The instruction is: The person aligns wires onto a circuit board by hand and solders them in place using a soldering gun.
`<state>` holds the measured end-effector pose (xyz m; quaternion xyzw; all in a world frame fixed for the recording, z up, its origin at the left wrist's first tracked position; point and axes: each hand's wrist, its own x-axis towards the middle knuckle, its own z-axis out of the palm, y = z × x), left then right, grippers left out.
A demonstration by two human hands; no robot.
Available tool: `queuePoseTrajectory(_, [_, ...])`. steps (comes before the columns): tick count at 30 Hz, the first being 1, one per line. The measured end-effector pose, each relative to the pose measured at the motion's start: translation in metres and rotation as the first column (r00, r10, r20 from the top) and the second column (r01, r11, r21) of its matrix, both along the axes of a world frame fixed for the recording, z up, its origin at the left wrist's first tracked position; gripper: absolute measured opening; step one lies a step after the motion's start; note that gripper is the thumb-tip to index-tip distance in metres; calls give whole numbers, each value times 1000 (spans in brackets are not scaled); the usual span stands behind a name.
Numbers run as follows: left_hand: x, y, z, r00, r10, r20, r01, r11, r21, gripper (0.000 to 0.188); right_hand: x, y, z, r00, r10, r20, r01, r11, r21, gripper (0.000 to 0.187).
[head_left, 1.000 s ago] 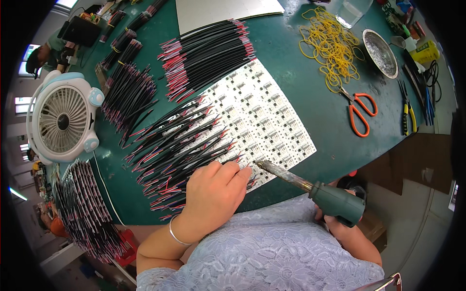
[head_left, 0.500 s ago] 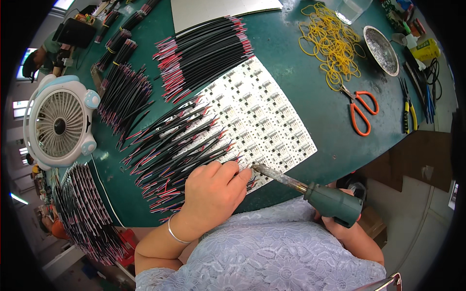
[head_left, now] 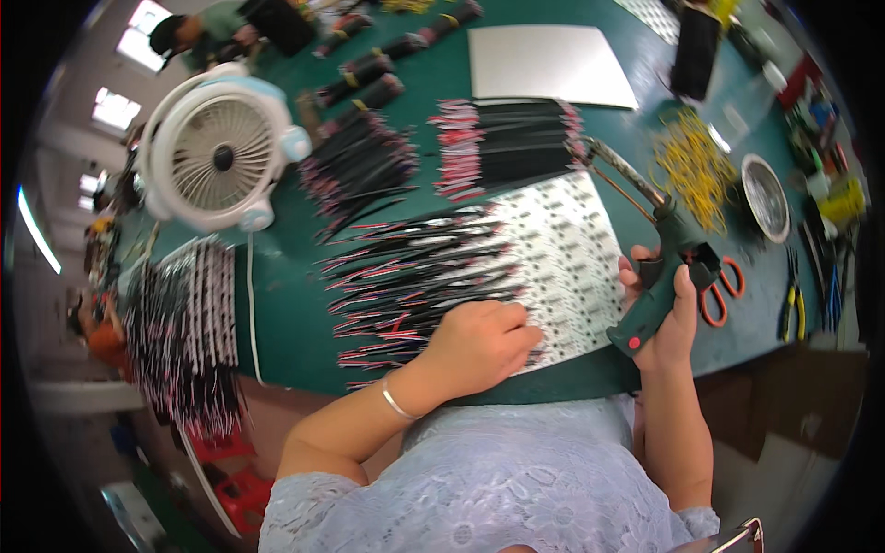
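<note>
My right hand (head_left: 680,334) grips a green pistol-shaped soldering gun (head_left: 678,229), raised over the right side of the board. Its metal barrel points up and left, its tip by the right ends of a row of black wires (head_left: 521,143). A white circuit board panel (head_left: 576,249) carries rows of small parts. Black cables with red and white ends (head_left: 406,286) lie across its left half and stick out past its left edge. On the panel's near part rests my left hand (head_left: 487,343), fingers curled closed; whatever is in them is hidden.
A white fan (head_left: 221,157) and wire bundles (head_left: 364,166) stand left. Yellow rubber bands (head_left: 691,170), a metal bowl (head_left: 765,198), orange-handled scissors (head_left: 714,309) and yellow-handled pliers (head_left: 793,300) lie right. A white sheet (head_left: 548,64) lies behind. Another person (head_left: 198,41) sits far left.
The soldering gun has lifted from beside my left hand, its barrel swinging up toward the far wires. My left hand stays closed at the panel's near part. The whole view has shifted.
</note>
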<state>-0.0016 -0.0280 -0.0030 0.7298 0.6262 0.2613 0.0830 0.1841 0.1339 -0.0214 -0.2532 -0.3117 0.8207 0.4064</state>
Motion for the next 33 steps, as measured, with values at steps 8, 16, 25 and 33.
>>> queuePoseTrajectory(8, [10,-28,5,1000,6,21,-5,998,-66,20,10,-26,-8,996,-19,89,21,1000,-12,50])
queuePoseTrajectory(16, [-83,10,70,955,286,-81,-267,945,191,18,-3,-11,-3,993,-80,83,76,996,45,48])
queuePoseTrajectory(25, [-134,144,52,971,157,-179,-126,977,172,29,10,-25,-13,984,-179,-24,176,980,-89,48])
queuePoseTrajectory(33, [-116,219,15,906,123,-406,-197,969,-147,31,5,-26,-5,984,-179,-15,180,984,13,47])
